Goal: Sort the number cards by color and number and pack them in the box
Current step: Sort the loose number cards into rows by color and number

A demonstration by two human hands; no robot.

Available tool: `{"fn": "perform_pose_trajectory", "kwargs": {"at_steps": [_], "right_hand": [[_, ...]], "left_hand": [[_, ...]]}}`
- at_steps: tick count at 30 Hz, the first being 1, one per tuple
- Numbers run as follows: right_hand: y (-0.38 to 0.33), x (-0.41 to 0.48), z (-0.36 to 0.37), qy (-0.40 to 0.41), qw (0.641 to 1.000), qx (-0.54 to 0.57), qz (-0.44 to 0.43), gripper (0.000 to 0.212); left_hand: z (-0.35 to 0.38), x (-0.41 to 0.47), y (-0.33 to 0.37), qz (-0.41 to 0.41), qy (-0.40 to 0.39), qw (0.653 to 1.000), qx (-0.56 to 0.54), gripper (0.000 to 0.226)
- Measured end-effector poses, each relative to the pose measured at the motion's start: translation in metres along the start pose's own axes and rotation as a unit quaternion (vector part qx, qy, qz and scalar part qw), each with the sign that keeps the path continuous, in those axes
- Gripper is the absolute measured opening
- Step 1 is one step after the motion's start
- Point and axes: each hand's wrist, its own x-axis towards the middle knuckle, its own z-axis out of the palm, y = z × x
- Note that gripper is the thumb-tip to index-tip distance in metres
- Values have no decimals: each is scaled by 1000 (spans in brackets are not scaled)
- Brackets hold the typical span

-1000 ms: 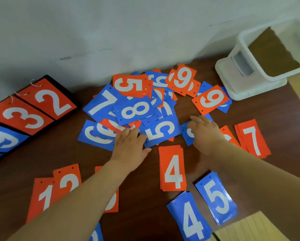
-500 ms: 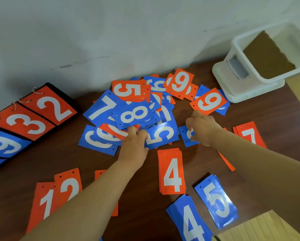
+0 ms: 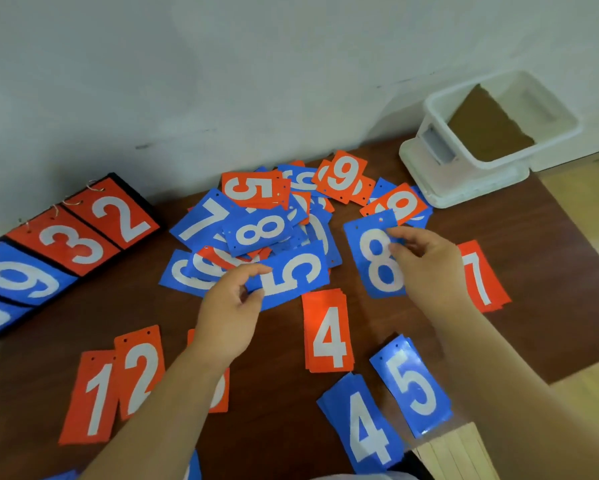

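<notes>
A jumbled heap of red and blue number cards point(image 3: 256, 230) lies at the back of the brown table point(image 3: 551, 265). My right hand point(image 3: 426, 261) pinches a blue 8 card point(image 3: 374, 261), lifted clear of the heap. My left hand point(image 3: 232, 306) pinches the near corner of a blue 5 card point(image 3: 291, 275) at the heap's front edge. Sorted stacks lie nearer me: red 1 point(image 3: 90, 396), red 2 point(image 3: 138, 372), red 4 point(image 3: 327, 330), blue 4 point(image 3: 364, 431), blue 5 point(image 3: 412, 386), red 7 point(image 3: 481, 275). The white box point(image 3: 499, 133) stands at the back right.
A black flip scoreboard point(image 3: 59, 237) showing red 2, red 3 and blue 9 leans at the back left. A grey wall runs behind the table. A light wooden slatted surface point(image 3: 457, 452) shows at the table's near right corner.
My right hand has pulled the blue 8 card out of the heap and lifted it. My left hand has taken hold of the blue 5 card's corner.
</notes>
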Motion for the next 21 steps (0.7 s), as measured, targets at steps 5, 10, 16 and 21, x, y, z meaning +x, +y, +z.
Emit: {"fn": "perform_pose_trajectory", "kwargs": {"at_steps": [5, 10, 16, 21], "right_hand": [[30, -31, -14, -67, 988, 117, 72, 28], [62, -56, -44, -159, 977, 116, 86, 36], [91, -95, -71, -218, 970, 86, 65, 40], [78, -106, -73, -266, 964, 15, 10, 42]], "left_hand": [[-7, -49, 5, 5, 63, 998, -29, 40], [21, -117, -11, -59, 171, 976, -117, 43], [68, -177, -4, -91, 190, 971, -114, 35], [56, -215, 8, -79, 220, 969, -82, 29]]}}
